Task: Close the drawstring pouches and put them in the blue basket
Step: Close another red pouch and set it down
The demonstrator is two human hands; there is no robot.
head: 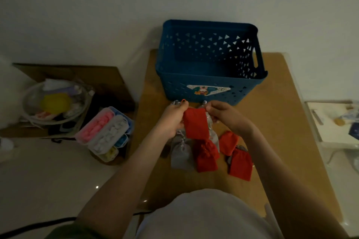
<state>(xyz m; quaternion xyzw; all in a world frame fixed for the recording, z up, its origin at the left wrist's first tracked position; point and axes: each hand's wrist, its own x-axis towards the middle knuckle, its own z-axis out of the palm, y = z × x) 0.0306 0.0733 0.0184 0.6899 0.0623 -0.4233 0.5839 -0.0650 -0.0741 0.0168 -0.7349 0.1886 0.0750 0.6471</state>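
Note:
A red drawstring pouch [195, 124] hangs between my two hands just in front of the blue basket [209, 77]. My left hand [172, 118] pinches its top left corner and my right hand [223, 114] pinches its top right corner. Below it on the brown table [281, 122] lie a grey pouch [181, 156], a red pouch with a gathered top [206, 156] and two more red pouches [229, 142] [240, 162]. The basket's inside looks empty.
Left of the table on the floor stand a clear box of pink and white items [105, 132] and a clear bowl with a yellow object [56, 103] on cardboard. A white tray [338, 122] with small things sits to the right. The wall is close behind the basket.

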